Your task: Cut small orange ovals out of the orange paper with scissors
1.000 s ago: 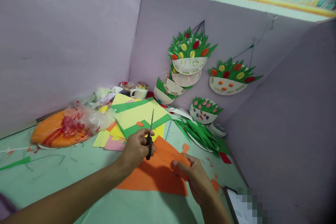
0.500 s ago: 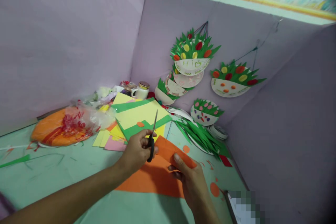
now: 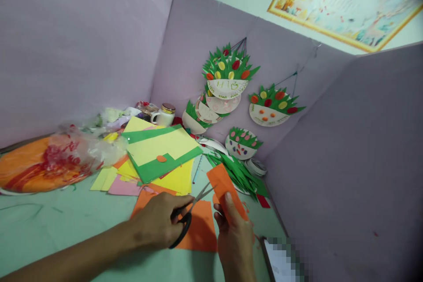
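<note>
My left hand (image 3: 155, 222) is closed around the black handles of a pair of scissors (image 3: 187, 224). The blades are parted and point up to the right, their tips at the left edge of a folded strip of orange paper (image 3: 222, 181). That strip is pinched upright between the thumb and fingers of my right hand (image 3: 235, 233). Beneath both hands, an orange sheet (image 3: 201, 231) lies on the table, partly covered by my left hand and the scissors.
Green and pale yellow sheets (image 3: 155, 143) are stacked beyond my hands. Green paper leaves (image 3: 236, 174) lie on the right. A bagged orange item (image 3: 26, 163) sits at left. A white mug (image 3: 163, 116) and decorated paper plates (image 3: 228, 88) are at the back.
The scissors have swung from pointing up to pointing right, blades now apart at the orange strip. The strip is held more upright. The view has turned slightly right.
</note>
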`<move>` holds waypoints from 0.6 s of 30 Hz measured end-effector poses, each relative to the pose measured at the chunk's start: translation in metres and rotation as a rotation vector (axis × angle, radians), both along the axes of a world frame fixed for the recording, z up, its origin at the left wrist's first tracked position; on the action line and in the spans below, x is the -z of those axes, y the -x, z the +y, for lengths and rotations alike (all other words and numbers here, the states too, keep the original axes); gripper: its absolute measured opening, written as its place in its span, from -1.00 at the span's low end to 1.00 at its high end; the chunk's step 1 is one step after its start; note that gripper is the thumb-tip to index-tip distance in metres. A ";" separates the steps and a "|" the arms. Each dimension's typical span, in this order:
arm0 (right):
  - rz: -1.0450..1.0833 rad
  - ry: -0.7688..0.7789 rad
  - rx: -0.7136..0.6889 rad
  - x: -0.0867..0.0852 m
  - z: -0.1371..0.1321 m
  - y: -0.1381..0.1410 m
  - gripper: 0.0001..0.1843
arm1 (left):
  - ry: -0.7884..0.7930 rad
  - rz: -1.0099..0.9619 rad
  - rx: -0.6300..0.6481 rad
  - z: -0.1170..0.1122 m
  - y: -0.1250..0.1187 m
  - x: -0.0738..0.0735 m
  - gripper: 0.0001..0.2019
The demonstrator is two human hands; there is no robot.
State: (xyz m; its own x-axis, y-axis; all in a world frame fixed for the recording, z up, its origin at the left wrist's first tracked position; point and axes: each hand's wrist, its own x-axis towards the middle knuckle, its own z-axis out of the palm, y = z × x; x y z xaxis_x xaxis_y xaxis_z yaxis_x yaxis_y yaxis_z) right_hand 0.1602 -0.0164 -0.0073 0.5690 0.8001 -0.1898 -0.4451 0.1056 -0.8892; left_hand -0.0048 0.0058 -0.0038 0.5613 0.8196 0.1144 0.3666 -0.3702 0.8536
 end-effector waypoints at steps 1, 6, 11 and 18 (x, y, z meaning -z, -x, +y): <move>-0.039 -0.001 -0.019 0.001 -0.001 0.003 -0.71 | 0.001 -0.003 -0.004 0.000 0.000 0.000 -0.80; -0.117 0.027 -0.049 0.000 -0.005 0.009 -0.70 | 0.017 -0.080 -0.027 0.000 -0.001 -0.001 -0.81; -0.127 0.035 -0.067 0.001 -0.004 0.009 -0.68 | 0.012 -0.075 -0.039 0.000 0.000 -0.004 -0.85; -0.126 0.036 -0.069 0.000 -0.005 0.012 -0.66 | -0.014 -0.004 -0.019 0.002 0.000 -0.002 -0.93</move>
